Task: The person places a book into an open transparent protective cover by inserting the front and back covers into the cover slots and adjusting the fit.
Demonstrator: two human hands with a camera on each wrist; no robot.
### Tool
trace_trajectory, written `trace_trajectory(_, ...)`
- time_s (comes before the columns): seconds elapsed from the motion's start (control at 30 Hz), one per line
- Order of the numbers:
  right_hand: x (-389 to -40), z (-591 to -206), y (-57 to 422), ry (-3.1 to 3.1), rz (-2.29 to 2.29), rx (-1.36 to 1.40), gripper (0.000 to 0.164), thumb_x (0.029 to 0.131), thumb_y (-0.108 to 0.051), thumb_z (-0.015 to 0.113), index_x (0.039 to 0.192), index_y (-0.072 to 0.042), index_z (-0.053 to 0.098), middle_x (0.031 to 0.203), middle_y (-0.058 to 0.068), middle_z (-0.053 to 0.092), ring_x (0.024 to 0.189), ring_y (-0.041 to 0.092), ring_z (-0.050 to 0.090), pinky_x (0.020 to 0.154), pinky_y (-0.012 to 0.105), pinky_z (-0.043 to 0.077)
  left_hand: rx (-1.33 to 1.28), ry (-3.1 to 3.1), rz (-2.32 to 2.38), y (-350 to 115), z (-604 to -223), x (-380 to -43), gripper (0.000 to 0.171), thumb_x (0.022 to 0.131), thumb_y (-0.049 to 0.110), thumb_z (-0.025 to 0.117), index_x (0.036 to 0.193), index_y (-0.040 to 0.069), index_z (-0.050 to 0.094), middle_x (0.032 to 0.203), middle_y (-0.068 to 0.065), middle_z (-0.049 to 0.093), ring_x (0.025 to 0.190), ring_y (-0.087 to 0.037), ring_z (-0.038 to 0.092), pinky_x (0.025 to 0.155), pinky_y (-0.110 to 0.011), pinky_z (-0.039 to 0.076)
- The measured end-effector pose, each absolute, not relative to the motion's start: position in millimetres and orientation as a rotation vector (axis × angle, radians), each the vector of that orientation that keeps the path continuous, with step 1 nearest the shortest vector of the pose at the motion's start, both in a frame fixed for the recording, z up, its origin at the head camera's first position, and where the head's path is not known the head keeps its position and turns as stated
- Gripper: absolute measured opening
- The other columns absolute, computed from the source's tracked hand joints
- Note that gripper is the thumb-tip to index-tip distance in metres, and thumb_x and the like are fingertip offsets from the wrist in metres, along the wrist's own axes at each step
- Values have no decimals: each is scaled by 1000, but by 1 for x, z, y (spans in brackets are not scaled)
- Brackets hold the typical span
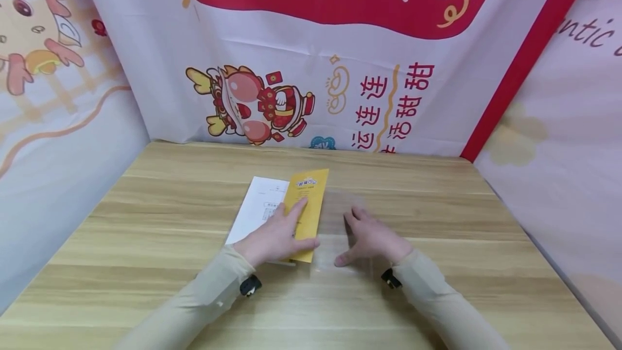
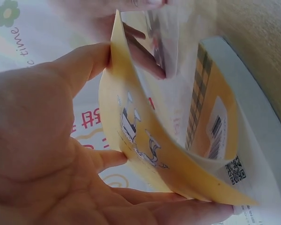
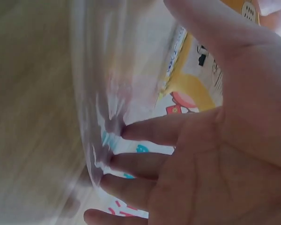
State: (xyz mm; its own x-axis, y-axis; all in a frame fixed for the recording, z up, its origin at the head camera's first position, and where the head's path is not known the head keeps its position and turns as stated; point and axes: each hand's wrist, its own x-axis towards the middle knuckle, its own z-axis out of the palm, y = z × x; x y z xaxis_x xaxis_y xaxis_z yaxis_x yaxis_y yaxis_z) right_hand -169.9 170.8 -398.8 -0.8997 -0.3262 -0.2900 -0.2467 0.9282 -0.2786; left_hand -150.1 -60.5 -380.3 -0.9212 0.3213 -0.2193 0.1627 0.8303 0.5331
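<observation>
An opened booklet lies on the table, its white printed page (image 1: 255, 204) to the left and its yellow cover (image 1: 311, 209) raised to the right. My left hand (image 1: 274, 234) spreads over that cover; in the left wrist view thumb and fingertips touch its outer face, and the cover bows away. An orange part with a barcode (image 2: 217, 131) shows inside the bend. Right of the cover is a clear plastic sleeve (image 1: 332, 215). Fingers of my right hand (image 1: 374, 239) rest against this film, nearly straight and spread; its edge curves over the fingertips in the right wrist view.
The wood-grain table (image 1: 170, 204) extends around both hands. Behind it hangs a white and red printed cloth (image 1: 301, 47), with more printed cloth (image 1: 559, 177) along the sides. A dark wrist strap (image 1: 250, 285) circles the left sleeve, another the right.
</observation>
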Motion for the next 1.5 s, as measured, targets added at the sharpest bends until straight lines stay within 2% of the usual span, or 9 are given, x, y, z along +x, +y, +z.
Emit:
trace_trajectory(0.1, -172, -400, 174, 2743, -327, -440, 120, 57, -66, 77, 149, -6, 29, 155, 16, 16, 140, 34, 16, 108, 47, 20, 364, 2722, 745, -60, -382, -152, 98, 77, 70, 60, 154, 31, 12, 152, -26, 11, 131, -40, 33, 97, -58, 34)
trace_trajectory(0.27, -175, -400, 178, 2730, -316, -473, 118, 58, -64, 78, 149, -6, 29, 155, 16, 16, 140, 33, 16, 109, 47, 19, 370, 2742, 732, -57, -383, -152, 95, 79, 62, 64, 154, 28, 14, 150, -32, 10, 132, -44, 28, 97, -59, 33)
trace_trajectory(0.47, -175, -398, 180, 2723, -308, -483, 119, 58, -62, 78, 149, -3, 28, 155, 16, 15, 140, 33, 16, 109, 47, 19, 362, 2764, 647, -52, -380, -153, 96, 79, 56, 67, 154, 24, 16, 146, -38, 12, 121, -42, 41, 89, -53, 42)
trace_trajectory(0.7, -174, -394, 182, 2746, -266, -523, 119, 59, -62, 78, 147, 0, 29, 154, 18, 17, 140, 32, 19, 109, 42, 22, 371, 2790, 540, -46, -379, -154, 99, 75, 51, 73, 153, 20, 20, 143, -43, 9, 126, -58, 27, 89, -62, 38)
trace_trajectory(0.93, -174, -395, 182, 2758, -263, -533, 120, 56, -63, 78, 147, 0, 31, 152, 16, 24, 137, 31, 26, 107, 42, 26, 338, 2829, 374, -38, -379, -153, 102, 71, 50, 76, 152, 17, 24, 145, -41, 1, 119, -65, 28, 82, -67, 39)
trace_trajectory(1.1, -175, -397, 181, 2760, -269, -511, 121, 54, -64, 78, 147, -1, 31, 148, 13, 30, 134, 28, 32, 105, 42, 29, 344, 2851, 268, -36, -378, -151, 101, 70, 51, 76, 152, 17, 26, 146, -39, 1, 115, -65, 32, 77, -62, 45)
trace_trajectory(1.23, -175, -397, 179, 2757, -276, -477, 123, 53, -64, 79, 147, -2, 31, 151, 13, 26, 136, 29, 30, 106, 43, 28, 397, 2860, 202, -38, -377, -153, 101, 69, 54, 76, 151, 18, 29, 147, -39, 2, 111, -63, 39, 77, -55, 48)
trace_trajectory(1.37, -174, -396, 178, 2744, -294, -440, 123, 52, -63, 79, 148, -3, 30, 155, 14, 18, 139, 31, 23, 107, 44, 25, 419, 2824, 195, -42, -374, -159, 98, 69, 58, 75, 150, 22, 31, 149, -35, -3, 111, -55, 43, 83, -52, 45)
trace_trajectory(1.5, -174, -397, 177, 2749, -289, -445, 122, 52, -64, 79, 147, -3, 32, 154, 14, 20, 139, 32, 23, 108, 44, 24, 394, 2774, 256, -46, -371, -166, 93, 69, 58, 75, 148, 29, 35, 152, -28, -6, 117, -47, 39, 87, -52, 41)
